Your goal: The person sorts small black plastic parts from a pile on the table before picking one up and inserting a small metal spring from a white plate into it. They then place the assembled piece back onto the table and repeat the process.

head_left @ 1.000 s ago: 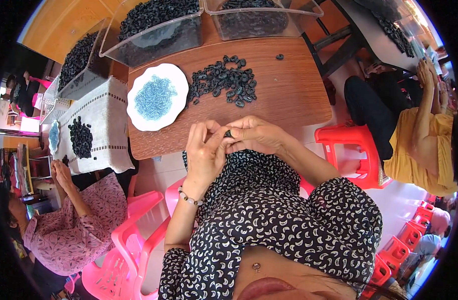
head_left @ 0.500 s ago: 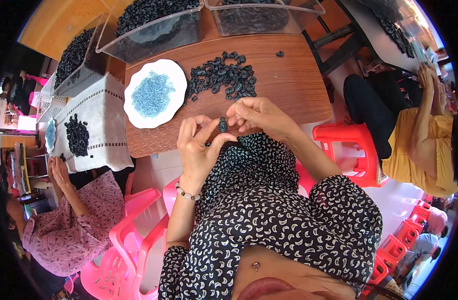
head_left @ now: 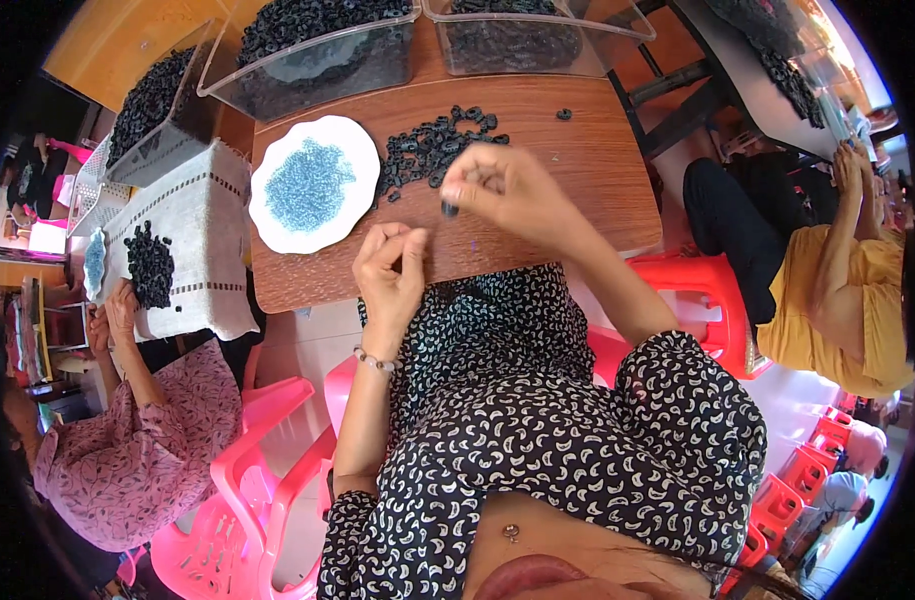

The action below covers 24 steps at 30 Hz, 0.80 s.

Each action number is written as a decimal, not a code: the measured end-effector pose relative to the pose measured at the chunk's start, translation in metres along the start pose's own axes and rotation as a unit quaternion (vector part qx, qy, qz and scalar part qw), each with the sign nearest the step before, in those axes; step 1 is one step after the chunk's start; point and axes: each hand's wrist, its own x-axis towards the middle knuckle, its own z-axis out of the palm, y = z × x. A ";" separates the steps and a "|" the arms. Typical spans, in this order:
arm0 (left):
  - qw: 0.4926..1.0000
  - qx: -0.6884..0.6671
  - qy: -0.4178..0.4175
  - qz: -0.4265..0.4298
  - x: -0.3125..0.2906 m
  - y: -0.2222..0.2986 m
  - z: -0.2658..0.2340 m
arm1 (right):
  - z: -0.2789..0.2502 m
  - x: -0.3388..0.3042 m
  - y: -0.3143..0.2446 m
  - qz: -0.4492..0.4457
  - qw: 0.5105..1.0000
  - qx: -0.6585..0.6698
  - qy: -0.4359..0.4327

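Above the front part of the brown wooden table (head_left: 567, 190), my right hand (head_left: 507, 197) is closed, slightly blurred. A small black ring-like part (head_left: 449, 208) shows below its thumb and fingertips. My left hand (head_left: 390, 275) rests at the table's front edge with fingers curled and thumb pressed to the index finger; anything inside it is hidden. Just beyond my hands lies a loose pile of small black parts (head_left: 417, 150), partly covered by my right hand. Left of it stands a white scalloped plate (head_left: 363, 200) with tiny pale-blue pieces (head_left: 305, 187) on it.
Clear plastic bins (head_left: 322, 75) of black parts line the table's far side. One black part (head_left: 563, 114) lies apart at the right. At left, a co-worker's hands (head_left: 117, 315) are beside a cloth-covered table (head_left: 212, 240). A red stool (head_left: 702, 300) stands at right.
My hands have moved apart. My right hand has gone up toward the pile with a black part at its fingertips. The black part between my left fingers no longer shows there.
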 end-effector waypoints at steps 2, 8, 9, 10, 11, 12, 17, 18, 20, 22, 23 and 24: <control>0.998 -0.035 0.012 -0.045 0.001 -0.004 0.002 | -0.019 0.018 -0.023 -0.059 0.991 -0.091 0.072; 0.999 -0.009 0.029 -0.036 -0.003 -0.010 0.005 | -0.095 0.089 -0.084 -0.196 0.889 -0.288 0.297; 0.999 -0.012 0.026 -0.031 -0.001 -0.008 0.007 | -0.118 0.105 -0.077 -0.245 0.840 -0.341 0.344; 0.999 -0.013 0.019 -0.022 -0.001 -0.007 0.007 | -0.134 0.118 -0.069 -0.246 0.838 -0.342 0.346; 1.000 -0.015 0.013 -0.013 0.000 -0.007 0.008 | -0.148 0.129 -0.062 -0.233 0.824 -0.367 0.364; 1.000 -0.014 0.017 -0.015 0.000 -0.007 0.007 | -0.147 0.134 -0.062 -0.222 0.811 -0.391 0.376; 0.999 -0.026 0.020 -0.011 -0.001 -0.006 0.004 | -0.107 0.103 -0.041 -0.250 0.858 -0.372 0.253; 0.999 -0.038 0.017 -0.027 0.000 -0.003 0.005 | -0.093 0.096 -0.027 -0.273 0.874 -0.333 0.225; 0.999 -0.031 0.017 -0.027 -0.001 -0.004 0.002 | -0.063 0.078 -0.020 -0.249 0.882 -0.375 0.142; 0.999 -0.028 0.013 -0.021 0.001 -0.003 0.004 | -0.048 0.065 0.003 -0.209 0.890 -0.396 0.093; 0.999 -0.028 0.011 -0.020 0.001 -0.004 0.004 | -0.041 0.056 0.009 -0.166 0.895 -0.405 0.082; 0.999 -0.028 0.010 -0.019 0.002 -0.003 0.004 | -0.036 0.053 0.015 -0.165 0.895 -0.405 0.082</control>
